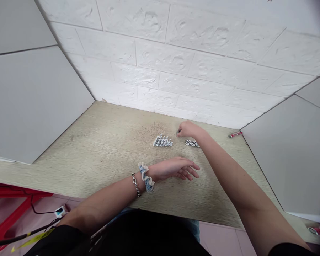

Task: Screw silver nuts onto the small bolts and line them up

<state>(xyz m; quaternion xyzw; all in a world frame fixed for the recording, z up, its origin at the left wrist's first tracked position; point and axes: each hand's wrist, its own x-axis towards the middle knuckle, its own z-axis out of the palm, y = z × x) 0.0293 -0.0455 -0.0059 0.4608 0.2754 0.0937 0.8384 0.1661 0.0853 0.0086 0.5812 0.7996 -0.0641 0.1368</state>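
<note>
My left hand (178,168) hovers over or rests on the near part of the table, palm down, fingers stretched out and slightly apart; nothing is in it. Toward the wall, my right hand (186,128) pinches a small grey metal nut (178,132) between thumb and fingers, partly hidden by them. Close below that wrist, several ring-shaped metal nuts (192,143) lie together in rows, their right end partly covered by my forearm. To their left sits a tight group of silvery bolts (162,141), lined up in slanting rows.
The wooden table (101,142) meets a white brick-patterned wall (162,64) at the back. Grey panels stand at left (37,99) and right (296,153). A red-and-silver can-like item (235,134) lies by the right panel. A red stool (5,213) and cables are at lower left.
</note>
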